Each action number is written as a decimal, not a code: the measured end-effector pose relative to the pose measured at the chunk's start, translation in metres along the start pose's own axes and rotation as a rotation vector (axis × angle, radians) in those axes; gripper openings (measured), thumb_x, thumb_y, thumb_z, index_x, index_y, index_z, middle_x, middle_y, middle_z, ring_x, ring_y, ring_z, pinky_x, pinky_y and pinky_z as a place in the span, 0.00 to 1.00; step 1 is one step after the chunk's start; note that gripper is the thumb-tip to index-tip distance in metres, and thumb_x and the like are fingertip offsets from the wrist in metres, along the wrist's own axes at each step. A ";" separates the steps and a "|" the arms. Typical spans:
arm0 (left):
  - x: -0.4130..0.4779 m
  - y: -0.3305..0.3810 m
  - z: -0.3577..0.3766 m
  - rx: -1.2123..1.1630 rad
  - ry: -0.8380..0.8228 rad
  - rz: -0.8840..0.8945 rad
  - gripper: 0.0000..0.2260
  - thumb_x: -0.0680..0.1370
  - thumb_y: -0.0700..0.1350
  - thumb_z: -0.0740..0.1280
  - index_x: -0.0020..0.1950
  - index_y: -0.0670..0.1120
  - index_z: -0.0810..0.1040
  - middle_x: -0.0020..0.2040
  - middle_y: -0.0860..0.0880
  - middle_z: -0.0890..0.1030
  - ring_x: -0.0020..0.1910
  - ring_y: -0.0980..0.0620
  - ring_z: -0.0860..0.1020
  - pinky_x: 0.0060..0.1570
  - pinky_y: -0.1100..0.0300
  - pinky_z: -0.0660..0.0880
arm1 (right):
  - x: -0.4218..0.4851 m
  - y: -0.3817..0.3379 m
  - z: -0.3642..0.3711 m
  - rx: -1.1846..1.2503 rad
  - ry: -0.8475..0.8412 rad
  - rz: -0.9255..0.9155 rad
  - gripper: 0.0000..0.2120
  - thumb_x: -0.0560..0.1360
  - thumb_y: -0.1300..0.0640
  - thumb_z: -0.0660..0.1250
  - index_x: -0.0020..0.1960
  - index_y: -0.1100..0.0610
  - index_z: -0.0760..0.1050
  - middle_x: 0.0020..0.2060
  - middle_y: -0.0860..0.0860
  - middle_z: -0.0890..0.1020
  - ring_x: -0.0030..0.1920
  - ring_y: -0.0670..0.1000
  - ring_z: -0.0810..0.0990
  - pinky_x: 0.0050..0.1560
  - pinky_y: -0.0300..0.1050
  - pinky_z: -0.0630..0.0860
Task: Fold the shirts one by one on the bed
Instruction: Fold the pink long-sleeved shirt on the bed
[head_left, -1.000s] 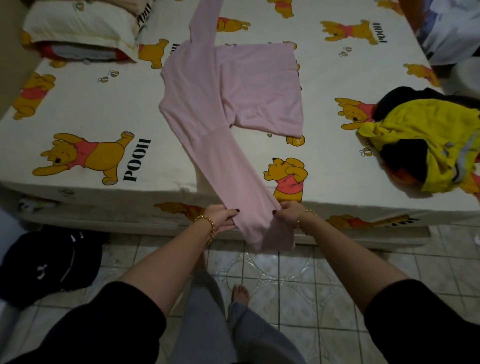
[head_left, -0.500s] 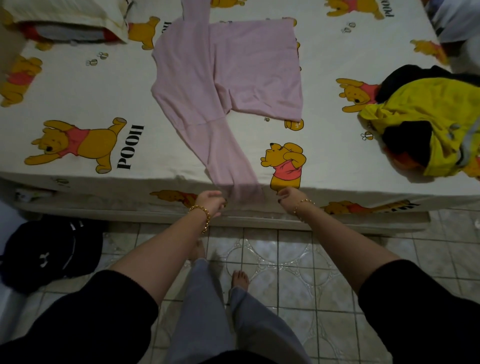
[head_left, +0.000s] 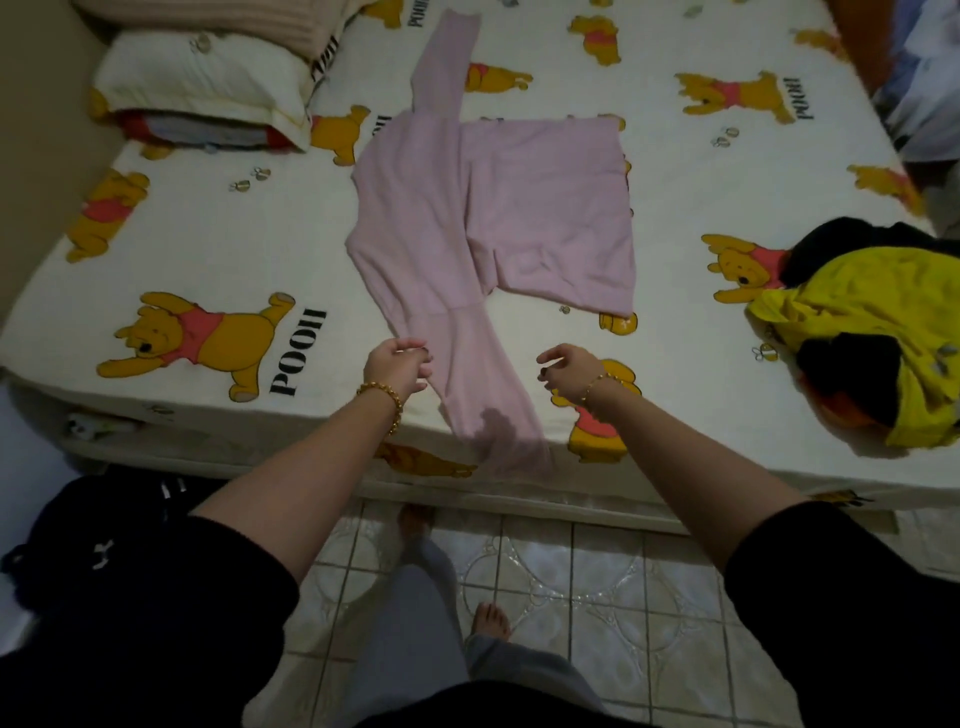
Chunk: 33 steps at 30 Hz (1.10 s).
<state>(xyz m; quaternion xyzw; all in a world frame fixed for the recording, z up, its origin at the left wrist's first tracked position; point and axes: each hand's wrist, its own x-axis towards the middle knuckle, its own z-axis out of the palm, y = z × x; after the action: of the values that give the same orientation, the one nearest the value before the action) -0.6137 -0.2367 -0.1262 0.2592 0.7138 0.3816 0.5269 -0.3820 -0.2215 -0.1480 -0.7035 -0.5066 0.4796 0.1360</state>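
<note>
The bed (head_left: 208, 249) carries the pink shirt (head_left: 545, 208) spread flat mid-mattress, its near sleeve (head_left: 483, 374) trailing over the edge, the unfolded clothes pile (head_left: 857, 312) well apart at right. Step in hand, by judgement: folding that sleeve inward; the left hand (head_left: 397, 366) sits at the sleeve's edge, grip curled, pinch unconfirmed, the right hand (head_left: 569, 374) near it, grip loosely spread, empty. Next calls for lifting the sleeve across the body.

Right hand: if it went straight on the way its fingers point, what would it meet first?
Probably the pink shirt: its near sleeve lies just left of the right hand, though the hand's height above it is unclear.
</note>
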 end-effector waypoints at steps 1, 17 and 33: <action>0.013 0.007 -0.006 -0.002 0.028 0.010 0.06 0.76 0.36 0.64 0.51 0.44 0.75 0.38 0.48 0.78 0.31 0.53 0.74 0.34 0.61 0.75 | 0.011 -0.013 0.000 -0.015 -0.007 -0.011 0.11 0.76 0.66 0.59 0.54 0.57 0.75 0.45 0.55 0.80 0.47 0.54 0.79 0.41 0.44 0.76; 0.294 0.112 -0.084 -0.003 0.286 -0.019 0.04 0.78 0.42 0.64 0.51 0.44 0.75 0.38 0.49 0.78 0.32 0.52 0.75 0.31 0.60 0.72 | 0.279 -0.241 0.065 0.035 -0.058 -0.247 0.10 0.77 0.65 0.58 0.50 0.53 0.75 0.44 0.51 0.81 0.47 0.48 0.79 0.40 0.34 0.74; 0.432 0.074 -0.028 0.710 0.414 -0.178 0.30 0.78 0.63 0.55 0.39 0.39 0.80 0.37 0.43 0.80 0.39 0.43 0.77 0.38 0.57 0.70 | 0.494 -0.332 0.133 -0.552 -0.258 -0.486 0.25 0.77 0.67 0.59 0.72 0.52 0.63 0.52 0.61 0.77 0.46 0.58 0.76 0.36 0.47 0.76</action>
<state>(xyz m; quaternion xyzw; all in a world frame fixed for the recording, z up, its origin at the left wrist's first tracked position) -0.7765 0.1323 -0.3009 0.2799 0.9114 0.1093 0.2811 -0.6700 0.3047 -0.2555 -0.5069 -0.7815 0.3634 -0.0135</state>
